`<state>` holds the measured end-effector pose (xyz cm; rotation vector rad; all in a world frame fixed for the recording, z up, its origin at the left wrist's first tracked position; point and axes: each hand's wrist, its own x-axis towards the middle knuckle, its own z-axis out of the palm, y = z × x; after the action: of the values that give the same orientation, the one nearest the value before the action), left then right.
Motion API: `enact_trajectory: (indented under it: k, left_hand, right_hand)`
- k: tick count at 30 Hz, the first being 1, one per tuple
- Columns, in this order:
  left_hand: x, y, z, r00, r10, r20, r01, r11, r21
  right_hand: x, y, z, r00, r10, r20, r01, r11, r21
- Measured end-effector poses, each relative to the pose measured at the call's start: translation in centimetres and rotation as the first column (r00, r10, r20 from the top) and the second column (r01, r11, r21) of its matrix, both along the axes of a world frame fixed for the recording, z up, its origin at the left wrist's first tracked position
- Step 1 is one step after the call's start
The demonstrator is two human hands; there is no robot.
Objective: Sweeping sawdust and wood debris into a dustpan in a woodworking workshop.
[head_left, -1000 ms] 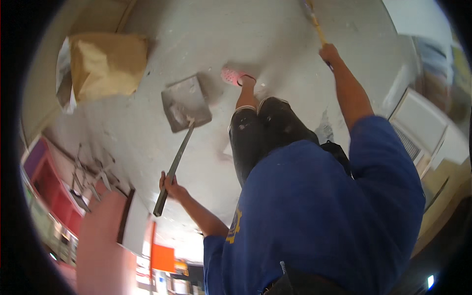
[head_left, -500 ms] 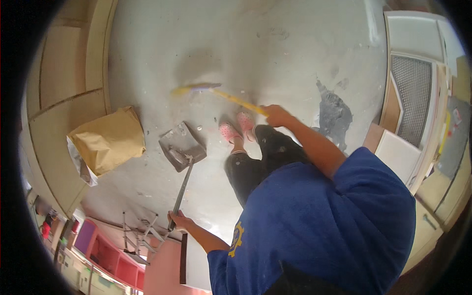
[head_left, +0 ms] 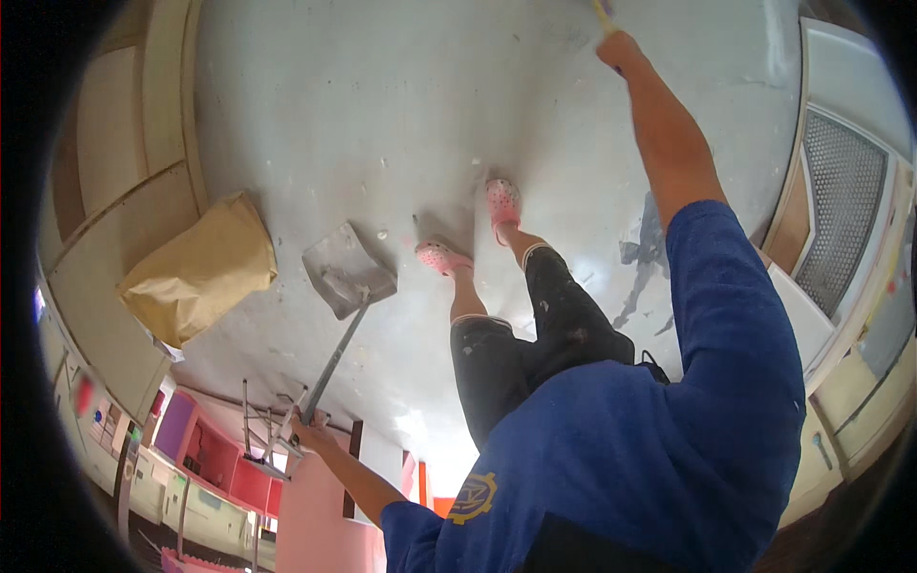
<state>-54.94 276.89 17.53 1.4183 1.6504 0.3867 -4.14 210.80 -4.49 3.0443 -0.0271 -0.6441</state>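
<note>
My left hand (head_left: 310, 432) is closed round the upper end of the long grey handle of a dustpan (head_left: 351, 269). The pan lies on the floor left of my feet, with some pale debris or residue in it. At the far right, my right arm is stretched out and my right hand (head_left: 619, 53) grips the yellow handle of a broom (head_left: 604, 13). Only a short yellow piece with a touch of purple shows; the rest of the broom is cut off by the upper edge of the picture.
A brown paper bag (head_left: 205, 272) stands left of the dustpan by cream cabinets (head_left: 119, 258). Dark patches (head_left: 645, 263) mark the grey floor on the right. A panel with a perforated grille (head_left: 841, 205) stands at the right side. Beyond my left hand are a metal folding frame (head_left: 267, 449) and pink shelves (head_left: 218, 444).
My right hand has swung forward and right with the broom, taking its head out of view. My feet, in pink clogs, have moved apart. The dustpan stays on the floor.
</note>
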Motion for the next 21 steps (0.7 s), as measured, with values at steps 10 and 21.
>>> enact_trajectory:
  k: [10,21]
  left_hand:
    - [1.5,-1.4,1.5,0.999,-0.018,-0.04,0.016,0.999,-0.048]
    - [-11.4,7.2,-4.6,0.932,-0.326,0.158,0.293,0.935,0.201]
  right_hand:
    - [-24.1,24.6,11.5,0.913,0.214,-0.347,-0.091,0.937,0.338]
    - [-34.8,11.6,5.9,0.978,0.117,0.172,-0.184,0.874,0.45]
